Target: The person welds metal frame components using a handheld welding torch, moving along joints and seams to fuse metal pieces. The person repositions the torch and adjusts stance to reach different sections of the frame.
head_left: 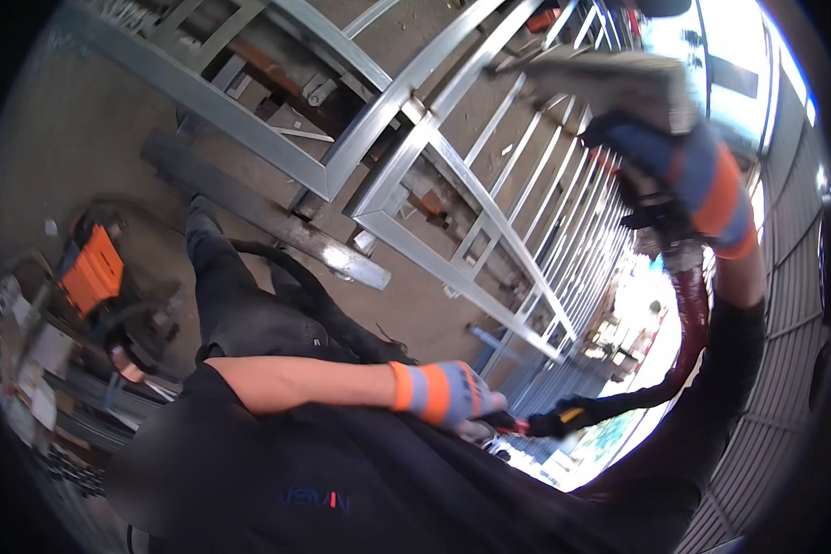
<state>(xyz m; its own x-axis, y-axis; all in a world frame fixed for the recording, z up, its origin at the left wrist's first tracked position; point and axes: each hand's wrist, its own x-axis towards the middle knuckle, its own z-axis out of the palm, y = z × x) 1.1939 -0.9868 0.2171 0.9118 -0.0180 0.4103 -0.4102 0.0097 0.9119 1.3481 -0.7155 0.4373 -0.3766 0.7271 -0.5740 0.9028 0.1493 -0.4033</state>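
Note:
My left hand [445, 393], in a grey and orange striped glove, reaches across my black shirt. Its fingers are closed around a small black and red piece [510, 424] at the end of a dark cable. My right hand [679, 171], in a matching glove, is raised at the upper right and smeared by motion. It grips a blurred grey tool [609, 78] with a broad block-like end; its exact kind is unclear. From beneath that hand a dark red sleeved cable [691, 309] curves down towards the left hand.
Welded silver metal frames [332, 175] with many bars fill the top and middle. A loose steel tube [346, 258] lies by my legs [235, 286]. An orange and black machine [92, 268] stands at the left, near scrap pieces. A corrugated metal wall [785, 277] rises at right.

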